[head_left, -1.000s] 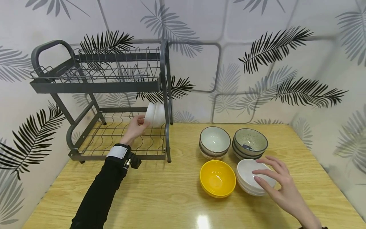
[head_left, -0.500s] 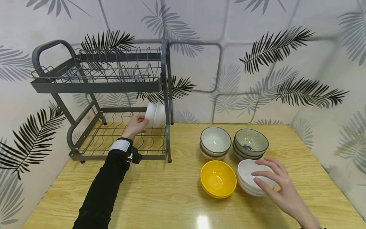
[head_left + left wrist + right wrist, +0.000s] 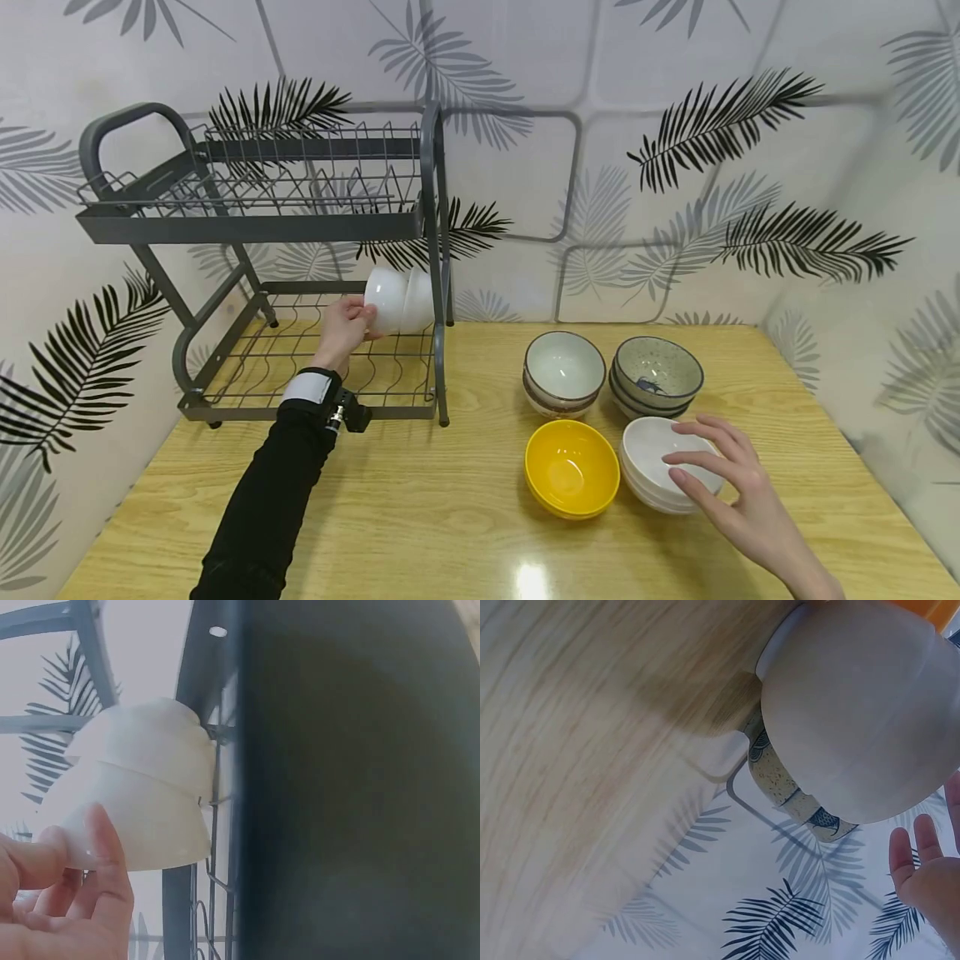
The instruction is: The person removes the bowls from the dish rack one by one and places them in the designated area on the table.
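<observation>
Two white bowls stand on their sides at the right end of the dish rack's lower shelf. My left hand (image 3: 345,331) pinches the rim of the nearer white bowl (image 3: 385,298), thumb and fingertips at its edge in the left wrist view. Behind it, the other white bowl (image 3: 422,304) sits against the rack's right post. My right hand (image 3: 738,492) hovers over the right side of a white bowl stack (image 3: 645,479), fingers spread and lightly bent, holding nothing. From the right wrist, that white stack (image 3: 855,712) shows its outer wall, with the fingers apart from it.
The grey two-tier dish rack (image 3: 255,228) stands at the back left against the patterned wall. On the wooden table (image 3: 420,517) are a yellow bowl stack (image 3: 572,471), a pale brown-rimmed stack (image 3: 564,367) and a speckled stack (image 3: 660,367) with blue rims.
My left hand has shifted a little left, drawing the nearer white bowl away from the other one and turning it slightly. The right hand stays almost still over the white stack.
</observation>
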`<state>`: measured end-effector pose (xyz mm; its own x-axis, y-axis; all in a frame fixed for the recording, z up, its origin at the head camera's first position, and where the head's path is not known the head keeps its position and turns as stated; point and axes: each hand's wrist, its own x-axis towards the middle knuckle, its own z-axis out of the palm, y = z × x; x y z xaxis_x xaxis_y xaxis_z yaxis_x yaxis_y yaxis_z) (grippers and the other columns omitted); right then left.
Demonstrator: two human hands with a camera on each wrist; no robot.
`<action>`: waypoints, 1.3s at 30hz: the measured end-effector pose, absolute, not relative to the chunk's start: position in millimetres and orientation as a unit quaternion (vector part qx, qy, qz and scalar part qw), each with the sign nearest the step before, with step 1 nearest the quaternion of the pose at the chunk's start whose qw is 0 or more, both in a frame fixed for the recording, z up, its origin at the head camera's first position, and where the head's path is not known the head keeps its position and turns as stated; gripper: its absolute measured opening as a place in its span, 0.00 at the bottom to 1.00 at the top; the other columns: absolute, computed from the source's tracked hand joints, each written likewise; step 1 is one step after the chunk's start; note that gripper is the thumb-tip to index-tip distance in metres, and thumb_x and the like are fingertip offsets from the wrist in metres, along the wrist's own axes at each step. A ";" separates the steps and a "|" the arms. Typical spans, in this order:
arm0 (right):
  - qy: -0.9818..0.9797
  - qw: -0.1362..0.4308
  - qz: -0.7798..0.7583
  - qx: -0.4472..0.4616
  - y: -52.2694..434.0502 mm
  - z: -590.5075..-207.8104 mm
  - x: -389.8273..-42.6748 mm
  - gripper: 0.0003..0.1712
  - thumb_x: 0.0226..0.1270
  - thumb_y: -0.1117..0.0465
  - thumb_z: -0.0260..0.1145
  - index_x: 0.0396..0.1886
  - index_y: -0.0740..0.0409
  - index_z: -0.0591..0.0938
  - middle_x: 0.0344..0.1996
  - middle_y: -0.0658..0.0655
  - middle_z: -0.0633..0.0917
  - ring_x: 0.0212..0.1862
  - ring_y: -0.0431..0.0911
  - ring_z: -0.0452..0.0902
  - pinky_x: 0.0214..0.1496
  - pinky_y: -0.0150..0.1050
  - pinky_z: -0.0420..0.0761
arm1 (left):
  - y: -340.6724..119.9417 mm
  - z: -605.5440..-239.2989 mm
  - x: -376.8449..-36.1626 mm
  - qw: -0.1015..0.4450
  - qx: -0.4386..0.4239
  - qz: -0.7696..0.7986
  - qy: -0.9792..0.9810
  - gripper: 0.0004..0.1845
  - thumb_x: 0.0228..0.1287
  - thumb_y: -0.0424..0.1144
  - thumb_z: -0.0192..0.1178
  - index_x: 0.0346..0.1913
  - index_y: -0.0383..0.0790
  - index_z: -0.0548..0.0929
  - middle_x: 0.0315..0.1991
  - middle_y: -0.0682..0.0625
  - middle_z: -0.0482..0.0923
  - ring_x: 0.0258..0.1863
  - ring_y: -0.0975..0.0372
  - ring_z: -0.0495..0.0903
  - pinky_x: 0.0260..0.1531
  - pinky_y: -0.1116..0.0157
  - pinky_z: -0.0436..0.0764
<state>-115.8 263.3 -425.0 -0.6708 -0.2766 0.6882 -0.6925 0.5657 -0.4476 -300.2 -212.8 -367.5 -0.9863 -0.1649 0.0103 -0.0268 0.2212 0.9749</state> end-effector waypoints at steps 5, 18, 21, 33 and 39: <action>-0.837 0.285 0.365 0.291 263.5 -425.3 -115.1 0.23 0.43 0.80 0.75 0.39 0.55 0.88 0.59 0.44 0.80 0.71 0.35 0.61 0.74 0.26 0.54 | -215.6 -367.8 -296.5 0.064 0.071 -0.652 -0.752 0.21 0.80 0.34 0.46 0.67 0.23 0.66 0.67 0.29 0.71 0.67 0.44 0.73 0.42 0.75 0.86; -0.840 0.282 0.365 0.286 264.4 -425.0 -114.6 0.23 0.44 0.81 0.74 0.39 0.55 0.89 0.60 0.41 0.79 0.71 0.35 0.61 0.74 0.25 0.54 | -214.7 -367.4 -274.9 0.193 0.111 -0.673 -0.706 0.20 0.80 0.35 0.47 0.64 0.24 0.67 0.58 0.32 0.76 0.55 0.49 0.78 0.30 0.79 0.81; -0.840 0.281 0.366 0.284 264.9 -425.0 -113.9 0.23 0.44 0.80 0.74 0.39 0.54 0.89 0.60 0.43 0.79 0.70 0.35 0.61 0.73 0.24 0.54 | -213.1 -365.8 -267.1 0.218 0.113 -0.673 -0.697 0.18 0.79 0.35 0.48 0.63 0.25 0.68 0.56 0.34 0.76 0.50 0.53 0.78 0.29 0.79 0.81; -0.834 0.289 0.370 0.290 266.5 -427.8 -116.3 0.23 0.43 0.81 0.74 0.39 0.55 0.88 0.60 0.42 0.79 0.70 0.35 0.62 0.74 0.25 0.55 | -204.1 -367.5 -230.1 0.299 0.066 -0.645 -0.700 0.14 0.77 0.33 0.52 0.55 0.25 0.73 0.51 0.31 0.82 0.29 0.71 0.80 0.23 0.79 0.79; -0.832 0.291 0.372 0.291 267.3 -426.6 -116.6 0.24 0.43 0.80 0.75 0.40 0.55 0.88 0.60 0.44 0.80 0.70 0.36 0.63 0.74 0.26 0.56 | -193.4 -367.1 -214.2 0.302 0.047 -0.636 -0.708 0.15 0.77 0.34 0.53 0.55 0.24 0.73 0.51 0.29 0.82 0.26 0.75 0.79 0.23 0.78 0.79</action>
<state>-116.6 267.3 -426.6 -0.6610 -0.2681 0.7009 -0.7014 0.5527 -0.4500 -214.2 -193.4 -367.1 -0.8130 -0.4515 0.3675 0.3170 0.1862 0.9300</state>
